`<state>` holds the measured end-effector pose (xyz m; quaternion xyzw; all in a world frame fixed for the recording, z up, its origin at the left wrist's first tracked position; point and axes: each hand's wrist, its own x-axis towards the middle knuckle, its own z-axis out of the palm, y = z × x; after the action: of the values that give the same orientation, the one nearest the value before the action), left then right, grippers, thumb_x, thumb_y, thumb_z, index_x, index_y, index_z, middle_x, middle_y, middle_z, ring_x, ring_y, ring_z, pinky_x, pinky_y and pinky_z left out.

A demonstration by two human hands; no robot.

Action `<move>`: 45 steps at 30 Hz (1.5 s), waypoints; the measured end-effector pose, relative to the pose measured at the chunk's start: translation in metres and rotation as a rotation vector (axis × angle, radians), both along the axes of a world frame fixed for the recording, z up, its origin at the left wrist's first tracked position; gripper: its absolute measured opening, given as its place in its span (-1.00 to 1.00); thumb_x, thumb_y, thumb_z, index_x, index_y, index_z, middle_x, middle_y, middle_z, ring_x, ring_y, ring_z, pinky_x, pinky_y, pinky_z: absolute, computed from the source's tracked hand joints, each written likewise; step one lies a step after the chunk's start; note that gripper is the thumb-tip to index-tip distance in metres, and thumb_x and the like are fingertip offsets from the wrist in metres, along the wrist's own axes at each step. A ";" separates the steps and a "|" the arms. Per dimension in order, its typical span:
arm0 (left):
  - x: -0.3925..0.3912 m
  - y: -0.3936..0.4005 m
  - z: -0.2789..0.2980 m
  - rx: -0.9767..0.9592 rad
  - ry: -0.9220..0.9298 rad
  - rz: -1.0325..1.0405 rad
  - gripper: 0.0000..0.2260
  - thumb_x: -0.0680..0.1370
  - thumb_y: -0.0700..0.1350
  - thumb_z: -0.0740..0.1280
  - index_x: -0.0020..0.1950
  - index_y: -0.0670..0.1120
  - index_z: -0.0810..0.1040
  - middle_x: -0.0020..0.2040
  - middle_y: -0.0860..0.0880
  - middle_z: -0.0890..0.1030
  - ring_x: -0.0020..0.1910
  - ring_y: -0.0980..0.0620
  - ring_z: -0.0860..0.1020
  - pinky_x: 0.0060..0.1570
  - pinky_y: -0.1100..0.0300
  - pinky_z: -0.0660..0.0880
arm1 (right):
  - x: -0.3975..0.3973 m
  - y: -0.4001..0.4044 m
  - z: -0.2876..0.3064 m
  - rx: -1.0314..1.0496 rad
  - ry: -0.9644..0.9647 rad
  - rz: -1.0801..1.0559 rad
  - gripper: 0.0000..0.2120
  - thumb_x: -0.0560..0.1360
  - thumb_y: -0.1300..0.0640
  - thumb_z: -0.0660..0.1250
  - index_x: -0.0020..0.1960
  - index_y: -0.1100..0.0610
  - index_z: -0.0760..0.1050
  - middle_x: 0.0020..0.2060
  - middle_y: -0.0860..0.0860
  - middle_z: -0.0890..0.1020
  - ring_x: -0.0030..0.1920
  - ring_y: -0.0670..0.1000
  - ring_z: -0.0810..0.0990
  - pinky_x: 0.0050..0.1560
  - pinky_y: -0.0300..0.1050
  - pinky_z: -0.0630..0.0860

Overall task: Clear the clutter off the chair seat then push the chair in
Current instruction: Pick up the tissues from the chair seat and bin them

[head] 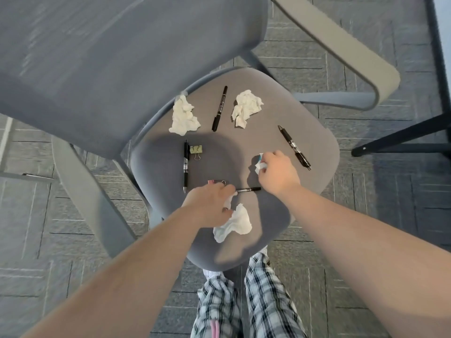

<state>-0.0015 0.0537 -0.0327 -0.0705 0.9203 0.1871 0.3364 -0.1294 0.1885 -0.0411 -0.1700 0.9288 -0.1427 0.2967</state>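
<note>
The grey chair seat [268,113] carries clutter. My left hand [210,206] grips a crumpled white tissue [234,223] at the seat's near edge. My right hand [278,174] is closed on a small white-and-blue scrap [259,163]. Between the hands lies a black marker [247,189]. A pink binder clip [216,182] peeks out just beyond my left hand. Farther off lie a black pen [186,164], a green binder clip [196,151], another marker [219,108], a pen at the right [294,147] and two crumpled tissues [183,115] [246,107].
The chair's mesh backrest [122,64] fills the upper left. Its armrests [341,50] [83,196] flank the seat. A black desk leg [400,137] stands on the grey carpet at the right. My plaid trouser legs [249,301] are below the seat.
</note>
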 end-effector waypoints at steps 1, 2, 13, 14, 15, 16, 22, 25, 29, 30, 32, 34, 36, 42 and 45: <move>0.002 0.004 -0.003 0.010 -0.030 -0.025 -0.58 0.47 0.15 0.26 0.27 0.04 0.34 0.18 0.01 0.48 0.16 -0.11 0.50 -0.01 0.03 0.44 | 0.002 0.000 0.001 -0.005 0.013 0.008 -0.76 0.51 0.24 0.15 0.13 0.25 0.46 0.13 0.22 0.48 0.19 0.25 0.42 0.02 0.04 0.44; 0.004 0.008 -0.006 0.012 -0.056 -0.048 -0.50 0.44 0.21 0.28 0.32 0.07 0.30 0.21 0.01 0.46 0.19 -0.10 0.49 0.05 0.02 0.45 | 0.005 0.001 0.001 -0.010 0.024 0.013 -0.77 0.51 0.24 0.15 0.12 0.24 0.45 0.12 0.22 0.50 0.18 0.25 0.43 0.00 0.03 0.43; 0.013 0.035 -0.026 -0.022 -0.003 -0.093 -0.78 0.48 -0.23 0.29 0.11 -0.07 0.49 -0.02 -0.07 0.38 0.02 -0.18 0.51 -0.11 0.02 0.48 | 0.014 0.010 -0.006 -0.068 0.006 -0.048 -0.81 0.52 0.25 0.11 0.05 0.26 0.45 0.03 0.23 0.55 0.06 0.25 0.48 -0.16 -0.07 0.31; 0.012 0.034 -0.024 0.004 0.006 -0.084 -0.80 0.46 -0.25 0.30 0.05 -0.06 0.51 -0.05 -0.05 0.37 -0.01 -0.18 0.50 -0.16 0.04 0.46 | 0.014 0.010 -0.005 -0.068 0.002 -0.040 -0.80 0.52 0.25 0.11 0.06 0.26 0.45 0.02 0.23 0.56 0.06 0.25 0.48 -0.16 -0.06 0.33; 0.011 0.033 -0.022 0.016 0.025 -0.107 -0.81 0.45 -0.25 0.29 0.03 -0.06 0.52 -0.02 -0.05 0.37 -0.01 -0.17 0.49 -0.20 0.05 0.43 | 0.013 0.009 -0.005 -0.067 -0.001 -0.030 -0.80 0.52 0.25 0.12 0.06 0.26 0.45 0.02 0.23 0.56 0.06 0.26 0.48 -0.16 -0.05 0.34; 0.009 0.030 -0.021 0.016 0.049 -0.131 -0.84 0.47 -0.22 0.27 0.02 -0.08 0.52 0.05 -0.06 0.38 0.00 -0.16 0.48 -0.21 0.06 0.41 | 0.011 0.008 -0.004 -0.064 -0.002 -0.022 -0.80 0.51 0.26 0.12 0.06 0.25 0.45 0.02 0.23 0.56 0.07 0.26 0.48 -0.16 -0.05 0.35; -0.009 0.009 0.000 0.024 0.142 0.103 -0.89 0.47 -0.10 0.24 -0.05 -0.08 0.39 0.06 -0.04 0.53 0.00 -0.14 0.52 -0.20 0.12 0.37 | -0.006 -0.007 0.007 -0.072 0.027 0.003 -0.82 0.51 0.26 0.12 0.06 0.27 0.43 0.01 0.24 0.55 0.06 0.26 0.49 -0.17 -0.05 0.32; -0.024 -0.010 0.008 -0.072 0.171 0.211 -0.82 0.47 -0.18 0.24 0.06 -0.12 0.36 -0.01 -0.08 0.61 -0.12 -0.17 0.50 -0.26 0.11 0.33 | -0.019 -0.022 0.010 -0.074 0.040 -0.005 -0.82 0.50 0.24 0.07 0.05 0.21 0.37 -0.06 0.22 0.59 -0.08 0.30 0.60 -0.18 0.01 0.50; -0.043 -0.035 0.011 -0.173 0.224 0.340 -0.73 0.48 -0.12 0.25 0.16 -0.09 0.32 -0.03 -0.11 0.60 -0.11 -0.18 0.52 -0.24 0.08 0.40 | -0.039 -0.042 0.013 -0.076 0.072 -0.044 -0.85 0.50 0.25 0.04 0.02 0.17 0.32 -0.18 0.15 0.50 -0.24 0.29 0.58 -0.33 0.03 0.50; -0.048 -0.041 0.010 -0.196 0.239 0.352 -0.72 0.48 -0.11 0.24 0.17 -0.09 0.33 -0.03 -0.11 0.59 -0.08 -0.17 0.52 -0.24 0.07 0.41 | -0.044 -0.047 0.012 -0.086 0.098 -0.038 -0.84 0.49 0.25 0.06 0.04 0.18 0.33 -0.21 0.15 0.48 -0.19 0.26 0.53 -0.28 0.01 0.46; -0.056 -0.053 0.007 -0.233 0.268 0.379 -0.68 0.48 -0.08 0.25 0.20 -0.10 0.34 -0.03 -0.10 0.56 -0.03 -0.16 0.50 -0.25 0.08 0.39 | -0.053 -0.056 0.009 -0.128 0.127 -0.027 -0.80 0.47 0.22 0.10 0.08 0.21 0.35 -0.19 0.18 0.50 -0.06 0.26 0.46 -0.17 0.02 0.42; -0.065 -0.065 0.000 -0.279 0.310 0.397 -0.62 0.50 -0.01 0.26 0.26 -0.10 0.32 0.00 -0.13 0.56 -0.01 -0.17 0.50 -0.28 0.09 0.35 | -0.062 -0.065 0.000 -0.152 0.146 -0.007 -0.76 0.47 0.15 0.17 0.09 0.21 0.35 -0.04 0.21 0.55 0.06 0.28 0.44 -0.13 0.03 0.39; -0.073 -0.078 -0.012 -0.319 0.339 0.390 -0.55 0.52 0.07 0.26 0.34 -0.08 0.28 0.04 -0.16 0.57 -0.01 -0.19 0.53 -0.30 0.08 0.33 | -0.071 -0.074 -0.009 -0.123 0.175 0.029 -0.64 0.48 0.02 0.24 0.19 0.18 0.32 0.10 0.21 0.51 0.14 0.28 0.42 -0.09 0.06 0.40; -0.110 -0.113 -0.042 -0.248 0.308 0.527 -0.45 0.52 -0.09 0.29 0.47 0.04 0.15 0.32 -0.18 0.43 0.07 -0.22 0.56 -0.18 -0.03 0.48 | -0.101 -0.090 -0.030 -0.038 0.211 0.058 -0.25 0.41 -0.18 0.38 0.46 -0.03 0.09 0.28 0.19 0.30 0.20 0.28 0.41 -0.11 0.06 0.42; -0.123 -0.118 -0.047 -0.221 0.347 0.561 -0.39 0.49 -0.10 0.38 0.47 0.00 0.18 0.37 -0.23 0.28 0.13 -0.25 0.52 0.01 -0.09 0.51 | -0.110 -0.091 -0.041 -0.068 0.166 0.071 -0.24 0.39 -0.17 0.41 0.45 -0.07 0.10 0.29 0.17 0.27 0.15 0.30 0.45 -0.07 0.06 0.42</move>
<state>-0.1240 -0.0645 -0.0793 -0.3238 0.9233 0.1806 0.1008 -0.2396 0.0971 -0.0820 -0.2240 0.9383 -0.1488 0.2175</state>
